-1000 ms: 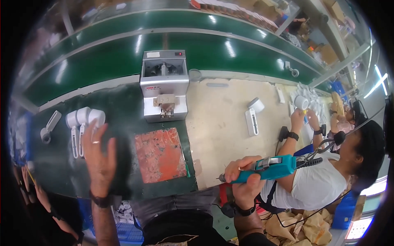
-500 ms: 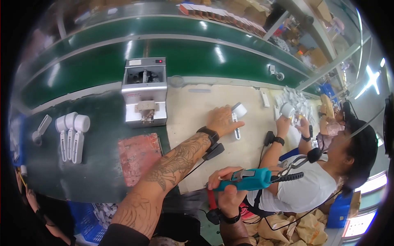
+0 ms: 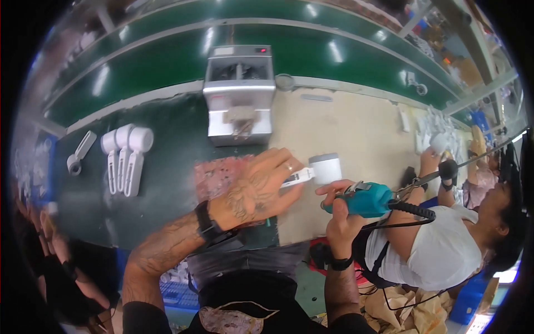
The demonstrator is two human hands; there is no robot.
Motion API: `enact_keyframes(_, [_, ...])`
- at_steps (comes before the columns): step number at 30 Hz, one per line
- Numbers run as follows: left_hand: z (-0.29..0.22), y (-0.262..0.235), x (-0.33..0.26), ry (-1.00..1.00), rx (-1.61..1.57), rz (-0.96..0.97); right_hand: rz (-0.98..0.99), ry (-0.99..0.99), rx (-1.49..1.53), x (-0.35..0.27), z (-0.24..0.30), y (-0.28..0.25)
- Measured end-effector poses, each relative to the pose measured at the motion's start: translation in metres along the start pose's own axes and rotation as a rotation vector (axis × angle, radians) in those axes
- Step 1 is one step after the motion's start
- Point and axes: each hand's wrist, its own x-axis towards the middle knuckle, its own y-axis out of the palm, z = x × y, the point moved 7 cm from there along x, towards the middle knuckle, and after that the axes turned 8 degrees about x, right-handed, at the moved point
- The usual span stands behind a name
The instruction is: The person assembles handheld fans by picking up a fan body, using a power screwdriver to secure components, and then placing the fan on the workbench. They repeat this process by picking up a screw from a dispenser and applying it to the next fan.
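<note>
My left hand (image 3: 258,186) is closed around the slim handle of a white handheld device (image 3: 325,168) with a thick drum-shaped head and a grey rim. The handle lies sideways in my fingers, its head pointing right over the pale board. Just right of and below that head, my right hand (image 3: 342,220) grips a teal electric screwdriver (image 3: 364,200), whose black coiled cord runs off to the right. My fingers cover the screwdriver's front end, so its tip cannot be made out. Part of the handle is hidden under my left fingers.
A silver screw feeder (image 3: 241,106) stands behind my left hand, and a worn red mat (image 3: 217,172) lies partly under it. Three similar white devices (image 3: 127,153) and a loose white part (image 3: 82,150) lie at left. A co-worker (image 3: 445,234) sits close on the right.
My left hand has drawn the white device toward me and left, turning its handle sideways. My right hand has brought the screwdriver up near the device's head. The view has shifted.
</note>
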Motion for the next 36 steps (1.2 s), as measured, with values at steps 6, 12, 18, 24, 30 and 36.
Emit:
enact_keyframes(6, [0.014,-0.05,-0.046,-0.055,0.095,-0.04,0.123,0.067,0.073,-0.006,-0.002,0.039])
enact_keyframes(12, [0.032,-0.062,-0.11,-0.531,-0.229,0.023,0.126,0.088,0.149,-0.017,-0.001,0.054])
enact_keyframes(18, [0.012,-0.011,-0.157,-0.856,-1.366,-0.231,0.053,0.078,-0.016,-0.019,0.018,0.063])
enact_keyframes(24, [-0.015,0.024,-0.159,-0.922,-1.668,-0.313,0.018,-0.36,-0.257,-0.052,0.042,0.034])
enact_keyframes(30, [-0.024,0.04,-0.158,-1.018,-1.868,-0.384,0.549,-0.103,-0.646,-0.074,0.044,0.114])
enact_keyframes(36, [-0.022,0.046,-0.159,-1.064,-1.935,-0.445,0.501,-0.179,-0.727,-0.084,0.041,0.115])
